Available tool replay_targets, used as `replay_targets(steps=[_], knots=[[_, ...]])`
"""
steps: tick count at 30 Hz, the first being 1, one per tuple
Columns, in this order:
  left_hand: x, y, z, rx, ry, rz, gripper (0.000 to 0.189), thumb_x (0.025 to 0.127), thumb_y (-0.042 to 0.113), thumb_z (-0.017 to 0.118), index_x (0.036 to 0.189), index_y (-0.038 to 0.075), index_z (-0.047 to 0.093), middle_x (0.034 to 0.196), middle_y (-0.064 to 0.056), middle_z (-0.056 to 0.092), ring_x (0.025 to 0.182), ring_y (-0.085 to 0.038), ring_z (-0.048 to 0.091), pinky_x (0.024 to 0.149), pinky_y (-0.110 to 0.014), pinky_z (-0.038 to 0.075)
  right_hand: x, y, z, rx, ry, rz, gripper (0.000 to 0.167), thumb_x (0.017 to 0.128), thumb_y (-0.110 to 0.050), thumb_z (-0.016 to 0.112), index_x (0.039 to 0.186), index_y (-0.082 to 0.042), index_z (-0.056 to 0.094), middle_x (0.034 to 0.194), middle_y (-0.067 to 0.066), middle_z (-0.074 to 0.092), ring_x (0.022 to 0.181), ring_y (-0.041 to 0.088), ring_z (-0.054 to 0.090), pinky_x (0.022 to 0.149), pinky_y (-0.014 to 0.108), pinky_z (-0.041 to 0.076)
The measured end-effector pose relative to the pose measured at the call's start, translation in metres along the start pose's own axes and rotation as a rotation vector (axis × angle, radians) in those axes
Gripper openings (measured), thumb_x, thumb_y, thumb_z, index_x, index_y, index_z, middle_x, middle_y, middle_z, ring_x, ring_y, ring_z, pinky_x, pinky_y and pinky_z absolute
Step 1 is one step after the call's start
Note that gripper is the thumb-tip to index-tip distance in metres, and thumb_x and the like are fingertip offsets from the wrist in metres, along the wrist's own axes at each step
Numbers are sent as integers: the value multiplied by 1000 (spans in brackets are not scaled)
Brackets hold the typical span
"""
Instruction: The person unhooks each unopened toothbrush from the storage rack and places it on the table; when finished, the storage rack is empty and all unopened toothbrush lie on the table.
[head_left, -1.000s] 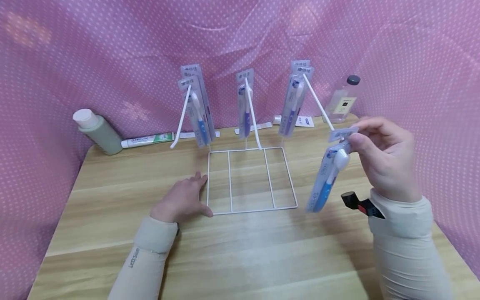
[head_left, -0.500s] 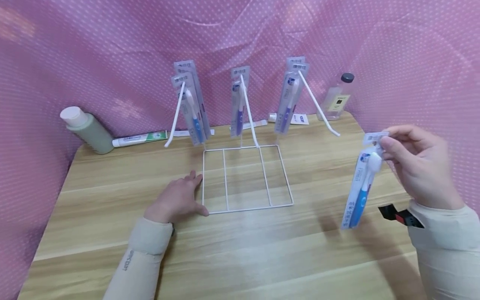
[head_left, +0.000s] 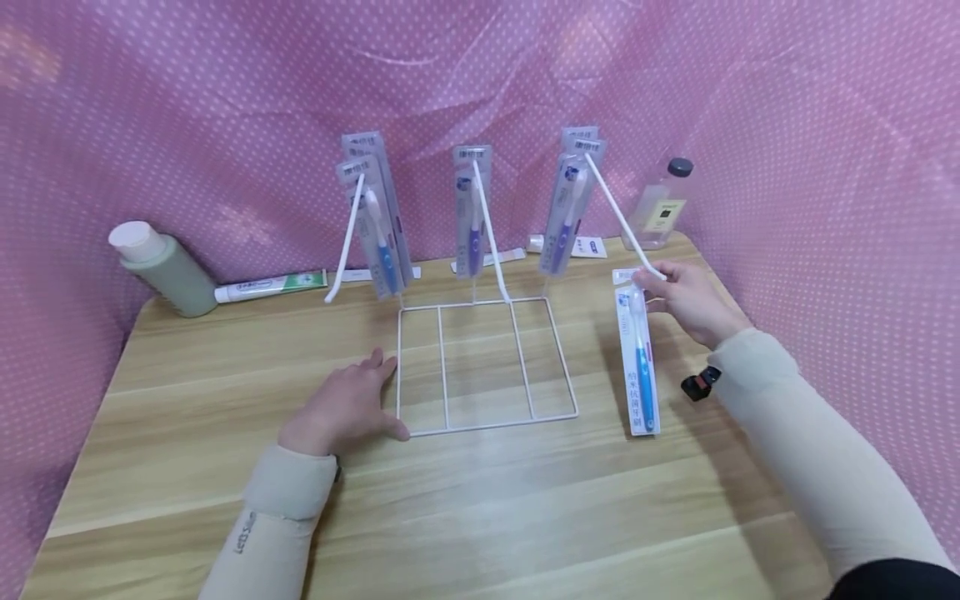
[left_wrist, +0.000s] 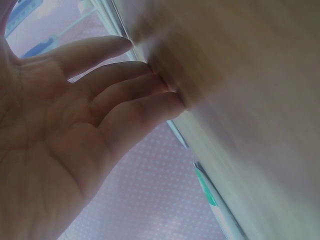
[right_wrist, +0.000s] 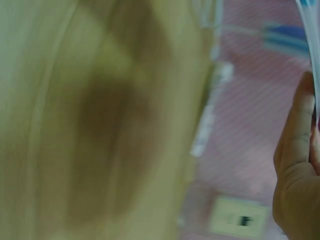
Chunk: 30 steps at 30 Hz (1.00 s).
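In the head view my right hand (head_left: 691, 303) pinches the top of a packaged blue toothbrush (head_left: 640, 362) by its header card. The pack hangs upright at the tip of the right prong of a white wire display rack (head_left: 487, 427); whether the prong goes through the card's hole I cannot tell. My left hand (head_left: 342, 407) lies at the rack base's left side, thumb by the front corner. Its fingers are extended, fingertips (left_wrist: 177, 101) down on the tabletop in the left wrist view. More packaged toothbrushes hang on the left prong (head_left: 378, 225), middle prong (head_left: 472, 217) and right prong (head_left: 566, 212).
Behind the rack lie toothpaste tubes (head_left: 270, 287) along the table's back edge. A green bottle (head_left: 171, 271) leans at the back left, and a clear bottle with a black cap (head_left: 660, 208) stands back right. Pink dotted cloth (head_left: 262, 125) surrounds the wooden table (head_left: 480, 517).
My right hand went right, away from the prong, then came back left to its tip with the packaged toothbrush, whose front now faces me. The left hand stays by the base.
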<state>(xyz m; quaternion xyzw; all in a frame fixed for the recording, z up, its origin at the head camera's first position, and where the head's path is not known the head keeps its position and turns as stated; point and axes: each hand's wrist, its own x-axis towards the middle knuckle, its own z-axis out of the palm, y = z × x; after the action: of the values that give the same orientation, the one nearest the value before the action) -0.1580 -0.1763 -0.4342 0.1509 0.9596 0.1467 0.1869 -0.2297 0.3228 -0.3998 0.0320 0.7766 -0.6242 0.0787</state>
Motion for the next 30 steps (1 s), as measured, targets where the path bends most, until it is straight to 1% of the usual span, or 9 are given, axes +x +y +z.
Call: replay_targets(steps=[2, 4, 9, 12, 15, 18, 21, 25, 30], knots=[[0, -1, 1, -2, 10, 4, 118, 72, 54, 94, 161, 0, 41, 168, -32, 28, 151, -54, 38, 125, -63, 35, 16, 11, 1, -69, -13, 60, 25, 109, -24, 61, 123, -3, 62, 98, -10, 64, 88, 5, 65, 83, 23, 62], [0, -1, 3, -13, 10, 3, 118, 71, 53, 95, 161, 0, 41, 169, -32, 28, 151, -53, 38, 125, -62, 35, 28, 21, 2, -100, -17, 117, 24, 109, -23, 60, 123, -4, 60, 97, -10, 63, 89, 6, 63, 84, 23, 61], [-5, -1, 6, -24, 1, -7, 117, 70, 52, 95, 160, 0, 42, 168, -31, 29, 151, -53, 39, 125, -62, 36, 47, 41, 6, -107, -55, 214, 19, 110, -19, 58, 121, -5, 59, 94, -9, 65, 88, 8, 64, 86, 24, 61], [-7, 2, 4, -17, 14, 2, 116, 71, 51, 96, 160, -1, 43, 167, -33, 31, 150, -53, 41, 124, -62, 37, 55, 45, 9, -137, -71, 221, 20, 110, -16, 56, 122, 0, 56, 95, -8, 63, 87, 6, 63, 85, 22, 61], [-7, 3, 0, -11, 22, 5, 116, 71, 51, 95, 160, -2, 43, 167, -34, 31, 150, -53, 41, 124, -62, 37, 61, 44, 11, -235, -77, 218, 28, 110, -17, 55, 128, 4, 55, 98, -7, 63, 87, 6, 62, 82, 19, 59], [-6, 4, -1, -1, 18, 7, 116, 71, 51, 95, 159, -2, 43, 166, -35, 31, 149, -54, 41, 124, -62, 37, 64, 44, 14, -312, -60, 231, 34, 110, -22, 58, 132, 4, 56, 99, -5, 64, 89, 9, 61, 80, 18, 58], [-5, 3, -1, 8, 16, 8, 116, 71, 52, 95, 159, -2, 43, 166, -35, 31, 150, -53, 41, 124, -62, 37, 67, 44, 17, -366, -30, 234, 35, 108, -24, 63, 130, 2, 60, 97, -4, 63, 89, 12, 59, 75, 19, 56], [-3, 1, 0, 26, 23, 17, 117, 70, 54, 95, 159, -3, 44, 165, -35, 32, 149, -53, 42, 123, -62, 39, 70, 44, 19, -403, -10, 234, 32, 106, -24, 66, 127, 0, 63, 94, -3, 63, 86, 13, 58, 69, 20, 53], [-2, 0, 1, 36, 22, 19, 119, 70, 55, 95, 159, -3, 43, 165, -35, 32, 149, -53, 42, 123, -62, 39, 73, 46, 20, -418, -6, 241, 30, 105, -24, 67, 126, -3, 64, 92, -4, 64, 85, 13, 60, 68, 21, 52]])
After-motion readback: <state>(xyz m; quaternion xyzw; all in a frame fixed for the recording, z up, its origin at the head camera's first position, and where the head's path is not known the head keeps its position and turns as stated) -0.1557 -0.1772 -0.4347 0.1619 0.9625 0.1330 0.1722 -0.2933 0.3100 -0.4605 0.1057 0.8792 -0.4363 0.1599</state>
